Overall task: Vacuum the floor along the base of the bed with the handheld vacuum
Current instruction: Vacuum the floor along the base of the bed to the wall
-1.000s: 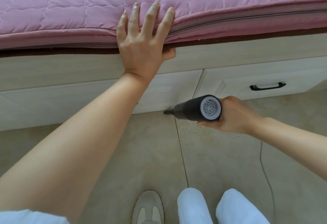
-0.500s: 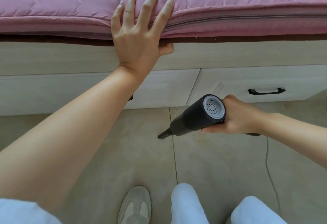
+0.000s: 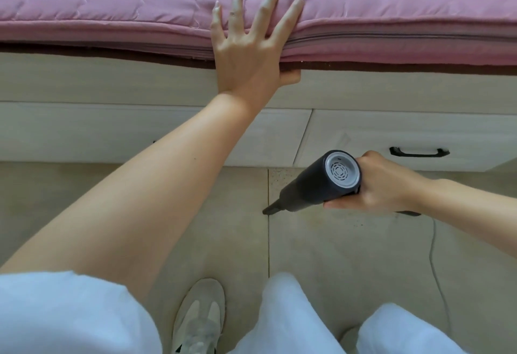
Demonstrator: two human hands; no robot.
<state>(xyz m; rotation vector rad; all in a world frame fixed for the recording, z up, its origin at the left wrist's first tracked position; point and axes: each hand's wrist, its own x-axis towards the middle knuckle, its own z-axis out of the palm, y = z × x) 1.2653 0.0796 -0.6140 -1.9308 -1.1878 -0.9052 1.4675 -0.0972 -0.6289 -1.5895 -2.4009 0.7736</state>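
A person in white trousers (image 3: 293, 317) stands on a beige tiled floor (image 3: 349, 255), one grey shoe (image 3: 200, 314) planted near the bottom of the view beside a white sleeve (image 3: 56, 317). A thin cord (image 3: 432, 253) trails across the tiles at right.

Above the knees, the right hand (image 3: 383, 185) grips a dark handheld vacuum (image 3: 319, 183), fingers curled under its body and thumb over the top. The vacuum's grey vented rear cap faces the camera; its narrow nozzle (image 3: 270, 208) slants down and left, the tip touching or just above a grout line in the floor, a little out from the bed base. Dark specks dot the tile just right of the nozzle, under the hand.

Behind the vacuum runs the pale wooden bed base (image 3: 112, 82), with two drawer fronts; the right drawer (image 3: 377, 135) carries a black handle (image 3: 419, 152).

Farthest off, the left hand (image 3: 249, 57) rests flat against the edge of the pink quilted mattress (image 3: 112, 4), fingers spread and straight over the top, thumb tucked below the mattress edge against the frame. The left arm stretches diagonally across the view.
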